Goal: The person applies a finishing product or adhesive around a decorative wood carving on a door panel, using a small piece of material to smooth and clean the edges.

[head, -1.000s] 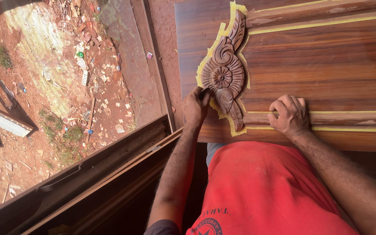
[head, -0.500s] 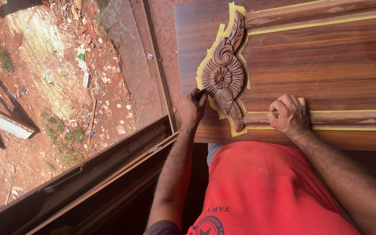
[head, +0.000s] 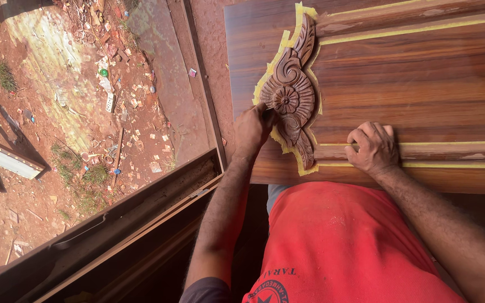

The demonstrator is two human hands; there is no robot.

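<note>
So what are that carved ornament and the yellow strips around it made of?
The carved ornament looks like reddish-brown wood with a dull finish: its scrolls and flower are cut in relief. The yellow strips look like paper masking tape, matte with torn edges. The door panel beneath seems polished wood, with glossy streaked grain.

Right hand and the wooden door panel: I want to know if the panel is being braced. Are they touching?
Touching. The head view shows the right hand lying flat on the wooden door panel, fingers curled over a raised strip edged with yellow tape, no gap visible.

A red shirt (head: 338, 241) fills the bottom edge; litter-strewn red earth (head: 57, 112) and a dark frame beam (head: 124, 224) lie left.
</note>
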